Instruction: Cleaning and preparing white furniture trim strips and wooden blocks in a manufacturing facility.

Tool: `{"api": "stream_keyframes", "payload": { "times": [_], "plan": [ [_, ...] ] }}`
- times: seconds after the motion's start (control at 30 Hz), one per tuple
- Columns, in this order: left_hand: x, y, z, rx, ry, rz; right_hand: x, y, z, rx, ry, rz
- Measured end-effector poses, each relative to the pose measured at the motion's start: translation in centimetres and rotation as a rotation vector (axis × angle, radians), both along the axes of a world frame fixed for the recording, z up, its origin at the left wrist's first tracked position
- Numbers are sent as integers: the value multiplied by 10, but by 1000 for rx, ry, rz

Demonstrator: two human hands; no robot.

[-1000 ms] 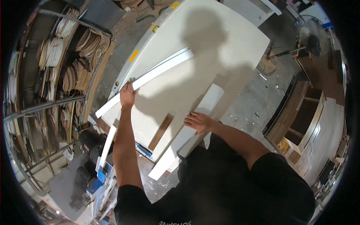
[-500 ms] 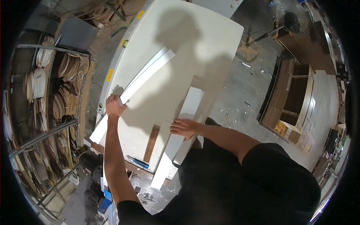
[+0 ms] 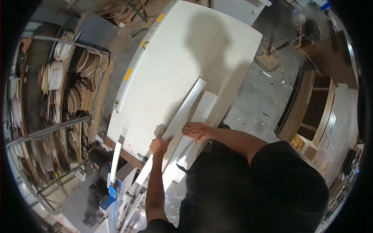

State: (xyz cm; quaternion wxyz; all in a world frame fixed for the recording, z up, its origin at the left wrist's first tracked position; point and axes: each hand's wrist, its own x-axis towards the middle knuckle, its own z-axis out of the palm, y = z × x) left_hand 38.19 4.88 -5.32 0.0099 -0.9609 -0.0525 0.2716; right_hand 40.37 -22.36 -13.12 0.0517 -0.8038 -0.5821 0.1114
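Observation:
A long white strip (image 3: 185,104) slants across the white-topped table (image 3: 163,73), its near end sticking out past the table's edge. My left hand (image 3: 160,145) is closed on it, thumb on the side toward my right hand. Beside it, closer to my body, lies a wider white board (image 3: 204,106), roughly parallel, with a narrow gap between the two. My right hand (image 3: 196,132) lies on this board, fingers stretched flat across it. A small tool (image 3: 142,158) near the table's edge is mostly covered by the strip.
A long level (image 3: 123,86) with yellow labels lies along the table's left edge. Racks of curved wooden pieces (image 3: 75,62) stand at left. Machinery with a motor (image 3: 101,161) sits near the lower left. A wooden cabinet frame (image 3: 311,112) lies on the floor at right.
My left hand has brought the white strip rightward, alongside the wider board. The brown wood piece is now out of sight. My right hand's fingers lie flatter on the board. The view has shifted.

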Motion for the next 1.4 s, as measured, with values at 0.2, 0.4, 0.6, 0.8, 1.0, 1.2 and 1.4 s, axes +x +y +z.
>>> {"api": "stream_keyframes", "payload": {
  "times": [0.2,0.4,0.6,0.8,1.0,1.2,1.4],
  "plan": [
    [-60,9,-47,-108,-222,99,-13,-9,-36,274,59,-8],
    [-103,4,-52,-201,-410,17,1,-1,8,368,62,-58],
    [-141,-6,-36,-405,-413,237,5,0,31,330,40,-124],
    [-252,36,-52,-85,-591,506,26,-17,39,437,320,-252],
    [-349,115,-69,-91,-752,1310,91,-146,-35,398,-62,-611],
    [-369,141,-73,-812,-912,1452,126,-142,-44,729,943,-1110],
    [-350,128,-65,-879,-940,1495,118,-138,-42,657,824,-1035]
  ]
}}
